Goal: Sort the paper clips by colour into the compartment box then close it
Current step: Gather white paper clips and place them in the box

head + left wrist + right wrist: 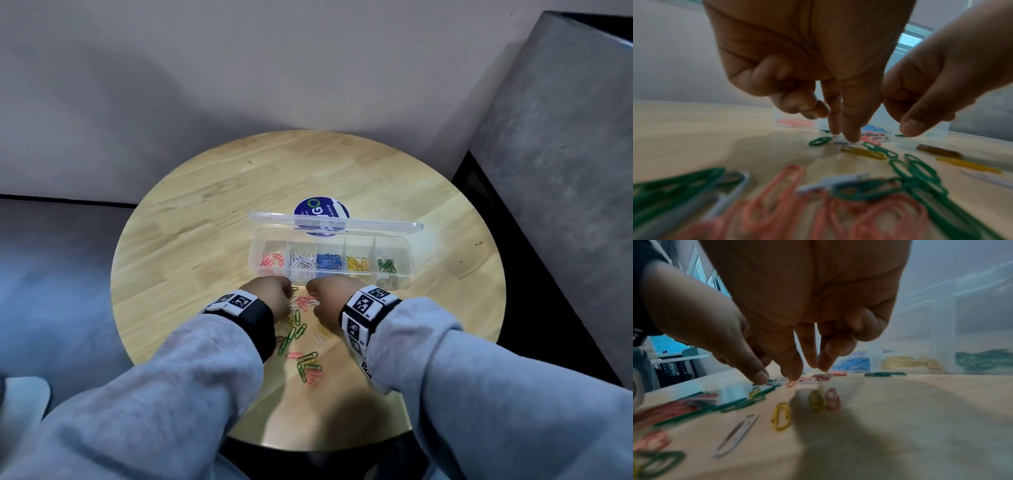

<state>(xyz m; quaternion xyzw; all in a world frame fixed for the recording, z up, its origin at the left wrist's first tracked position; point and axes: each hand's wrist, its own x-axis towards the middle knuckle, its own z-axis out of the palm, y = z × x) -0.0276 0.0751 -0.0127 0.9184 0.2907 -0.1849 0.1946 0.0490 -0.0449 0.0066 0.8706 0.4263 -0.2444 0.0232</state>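
Note:
A clear compartment box (409,270) stands with its lid (335,221) up, holding red, white, blue, yellow and green paper clips in separate sections. Loose clips (301,346) of mixed colours lie on the table in front of it. My left hand (844,138) reaches down just before the box, index finger and thumb pinching a white clip (840,141) that lies on the wood. My right hand (807,374) is close beside it, thumb and fingers a little apart. Its fingertips (825,368) touch a pale clip (822,375) on the table.
The round wooden table (205,212) carries a blue round sticker (320,207) behind the box. A grey wall runs behind it and a grey block (555,171) stands at the right. Bare wood lies left and right of the clips.

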